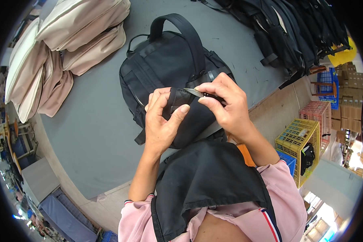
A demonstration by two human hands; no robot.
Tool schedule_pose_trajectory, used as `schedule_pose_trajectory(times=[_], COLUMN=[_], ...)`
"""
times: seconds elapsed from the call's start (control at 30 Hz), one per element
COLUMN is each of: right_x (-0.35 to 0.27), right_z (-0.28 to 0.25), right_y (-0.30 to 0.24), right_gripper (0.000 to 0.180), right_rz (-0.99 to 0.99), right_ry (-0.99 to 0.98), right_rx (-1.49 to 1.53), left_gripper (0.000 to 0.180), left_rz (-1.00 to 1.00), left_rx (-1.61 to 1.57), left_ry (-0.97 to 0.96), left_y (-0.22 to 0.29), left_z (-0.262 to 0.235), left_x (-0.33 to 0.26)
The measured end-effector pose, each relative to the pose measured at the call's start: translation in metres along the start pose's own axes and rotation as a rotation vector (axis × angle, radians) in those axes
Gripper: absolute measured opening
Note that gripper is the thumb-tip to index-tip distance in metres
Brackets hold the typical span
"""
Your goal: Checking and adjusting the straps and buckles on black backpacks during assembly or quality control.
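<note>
A black backpack [159,52] lies on the grey-topped table in front of me, its straps toward the far side. My left hand [161,117] pinches a flat black strap piece [179,97] of it between thumb and fingers. Between the thumb and fingers of my right hand [226,101] is a small black-handled cutting tool [195,92] with a pointed metal blade. The blade touches or lies just over the edge of the strap piece. Whether the tool is a knife or thread snips I cannot tell, as my fingers cover most of the handle.
Pale pink and cream bags [84,32] are piled on the far left of the table [88,133]. More black backpacks [286,36] lie at the far right. Beyond the right edge stand a yellow plastic crate [288,135], a pink crate [312,111] and stacked cardboard boxes [351,97].
</note>
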State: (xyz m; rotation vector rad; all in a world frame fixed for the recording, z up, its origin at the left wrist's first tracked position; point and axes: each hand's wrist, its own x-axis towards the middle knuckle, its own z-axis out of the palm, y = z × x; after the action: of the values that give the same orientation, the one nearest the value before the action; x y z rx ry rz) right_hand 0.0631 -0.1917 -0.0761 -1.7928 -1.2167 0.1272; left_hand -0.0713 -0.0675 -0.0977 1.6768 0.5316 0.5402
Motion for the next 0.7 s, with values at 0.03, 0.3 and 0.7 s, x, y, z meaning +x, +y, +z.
schedule_pose_trajectory(times=[0.03, 0.3, 0.7], right_x=[-0.001, 0.017, -0.026], right_z=[0.001, 0.01, -0.007], right_y=[0.002, -0.002, -0.036], right_gripper=[0.024, 0.013, 0.016], right_rz=[0.085, 0.425, 0.513], right_ry=[-0.004, -0.144, -0.23], right_rx=[0.196, 0.56, 1.172], left_gripper=[0.027, 0.029, 0.014], left_rz=[0.001, 0.077, -0.309], left_rx=[0.0, 0.059, -0.905], left_ry=[0.001, 0.015, 0.198], left_y=[0.001, -0.001, -0.009], left_z=[0.0, 0.002, -0.011], left_x=[0.0, -0.001, 0.005])
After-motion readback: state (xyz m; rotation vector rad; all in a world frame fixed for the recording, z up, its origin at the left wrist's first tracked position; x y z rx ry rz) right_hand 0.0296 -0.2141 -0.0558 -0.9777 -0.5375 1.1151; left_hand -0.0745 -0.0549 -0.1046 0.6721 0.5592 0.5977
